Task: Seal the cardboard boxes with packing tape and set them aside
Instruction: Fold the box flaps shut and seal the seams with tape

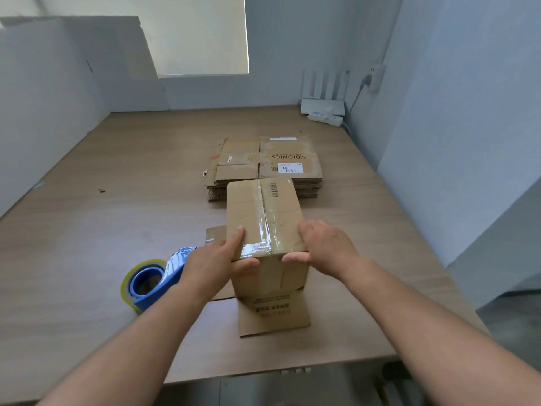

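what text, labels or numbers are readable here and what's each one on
"SIBIONICS": upside down on the top flat box.
Same flat box, white label: print and handwriting too small to read.
Held box, barcode on top: no digits legible.
Its near flap, red and dark print: too blurred to read.

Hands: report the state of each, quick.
Left hand: grips the taped cardboard box at its near left edge.
Right hand: grips the same box at its near right edge.
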Motion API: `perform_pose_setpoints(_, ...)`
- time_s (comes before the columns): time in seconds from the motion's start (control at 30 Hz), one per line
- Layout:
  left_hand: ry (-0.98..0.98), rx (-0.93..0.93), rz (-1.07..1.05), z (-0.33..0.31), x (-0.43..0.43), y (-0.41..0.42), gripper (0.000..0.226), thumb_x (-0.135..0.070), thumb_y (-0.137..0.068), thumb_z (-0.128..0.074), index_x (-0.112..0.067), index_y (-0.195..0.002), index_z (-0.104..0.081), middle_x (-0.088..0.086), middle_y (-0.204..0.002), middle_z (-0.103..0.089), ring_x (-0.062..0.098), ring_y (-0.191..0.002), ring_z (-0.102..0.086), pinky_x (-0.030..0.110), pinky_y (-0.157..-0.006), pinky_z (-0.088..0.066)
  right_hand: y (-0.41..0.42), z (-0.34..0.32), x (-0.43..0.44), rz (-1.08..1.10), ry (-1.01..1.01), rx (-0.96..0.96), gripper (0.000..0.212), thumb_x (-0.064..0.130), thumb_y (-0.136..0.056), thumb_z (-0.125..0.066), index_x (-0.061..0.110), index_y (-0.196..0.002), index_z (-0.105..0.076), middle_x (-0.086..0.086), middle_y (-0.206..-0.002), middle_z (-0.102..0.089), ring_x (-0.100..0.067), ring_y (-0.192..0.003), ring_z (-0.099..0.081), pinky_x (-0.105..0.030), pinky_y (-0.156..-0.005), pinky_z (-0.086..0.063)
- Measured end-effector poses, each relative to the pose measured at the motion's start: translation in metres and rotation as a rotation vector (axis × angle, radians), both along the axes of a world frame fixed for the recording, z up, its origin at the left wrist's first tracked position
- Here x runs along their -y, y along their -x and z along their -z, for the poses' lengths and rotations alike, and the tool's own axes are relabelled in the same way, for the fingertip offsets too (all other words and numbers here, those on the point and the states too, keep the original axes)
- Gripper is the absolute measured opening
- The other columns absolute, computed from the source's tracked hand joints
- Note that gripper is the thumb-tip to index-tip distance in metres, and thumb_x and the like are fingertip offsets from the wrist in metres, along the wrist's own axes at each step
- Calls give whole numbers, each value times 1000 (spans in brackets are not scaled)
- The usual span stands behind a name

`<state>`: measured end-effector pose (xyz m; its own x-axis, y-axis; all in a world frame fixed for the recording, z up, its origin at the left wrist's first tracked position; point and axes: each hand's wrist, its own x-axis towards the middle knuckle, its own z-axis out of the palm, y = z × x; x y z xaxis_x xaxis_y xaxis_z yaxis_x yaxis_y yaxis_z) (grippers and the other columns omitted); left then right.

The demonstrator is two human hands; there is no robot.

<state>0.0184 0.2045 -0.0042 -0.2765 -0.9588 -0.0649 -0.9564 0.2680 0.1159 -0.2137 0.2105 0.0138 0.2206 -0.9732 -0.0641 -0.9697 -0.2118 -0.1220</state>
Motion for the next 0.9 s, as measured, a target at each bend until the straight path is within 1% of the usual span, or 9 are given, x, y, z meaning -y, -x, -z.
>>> perform_pose_setpoints(0.07, -33, -21, 84, 3, 3, -14, 76, -73, -87, -26, -38, -151, -10, -5, -143, -47, 20, -121, -51, 29, -93, -41, 13, 2, 2, -86, -44, 37, 63, 60, -86, -54, 13, -127, -43, -5, -121, -54, -24, -112, -49, -33, -84, -41)
perform_pose_setpoints(0.2, -91, -131, 212, 5, 7, -32, 111, -95, -50, 15, -48, -148, -8, -14, -149, -39, 13, -125, -48, 20, -93, -36, 24, -4, 4, -172, -147, 34, 68, 44, -96, -49, 16, -152, -21, -4, -143, -46, -23, -128, -43, -31, -102, -36)
perform_pose_setpoints(0.3, -95, -171, 260, 4, 10, -37, 75, -83, -79, -10, -50, -146, -10, -14, -142, -47, 11, -121, -52, 18, -89, -37, 24, -9, 5, -180, -183, 49, 65, 40, -98, -47, 18, -152, -18, -3, -145, -46, -22, -129, -43, -28, -102, -33)
perform_pose_setpoints(0.4, 224, -111, 247, 9, 11, -37, 84, -82, -80, 1, -41, -142, -38, -8, -88, -72, 18, -72, -67, 25, -58, -45, 21, -3, 2, -140, -143, 104, 62, 38, -99, -46, 19, -152, -22, -4, -145, -47, -25, -128, -46, -30, -102, -35)
perform_pose_setpoints(0.5, 379, -207, 230, 19, 6, -33, 49, -57, -97, -23, -26, -122, -51, -1, -50, -61, 22, -38, -55, 19, -38, -39, 8, 11, -9, -16, -57, 272, 58, 35, -98, -49, 21, -150, -27, -8, -129, -61, -26, -114, -56, -30, -94, -40)
perform_pose_setpoints(0.6, 300, -269, 175, 20, -1, -29, 45, -39, -96, -42, -19, -136, -51, 4, -72, -71, 25, -58, -65, 29, -51, -52, 3, 17, -14, 81, -72, 479, 59, 26, -96, -54, 23, -150, -29, -3, -94, -68, -24, -97, -62, -29, -89, -43)
perform_pose_setpoints(0.7, 50, -349, 123, 11, -5, -34, 55, -26, -102, -38, -29, -152, -17, 1, -105, -67, 20, -93, -61, 28, -82, -45, 14, 8, -13, 27, -228, 479, 68, 15, -92, -54, 23, -151, -22, 13, -72, -54, -10, -77, -55, -13, -73, -39)
perform_pose_setpoints(0.8, -82, -270, 147, -1, 4, -36, 57, -27, -102, -35, -34, -152, -8, -6, -113, -63, 12, -97, -55, 20, -80, -37, 23, 1, -5, -35, -234, 335, 63, 18, -96, -52, 27, -151, -23, 6, -89, -63, -14, -86, -54, -18, -74, -38)
perform_pose_setpoints(0.9, -85, -203, 126, -5, 13, -36, 52, -36, -102, -39, -38, -150, -18, -11, -109, -65, 15, -100, -58, 25, -82, -42, 26, -2, 2, -63, -112, 241, 55, 29, -95, -57, 30, -146, -37, -1, -107, -68, -17, -92, -56, -23, -77, -36)
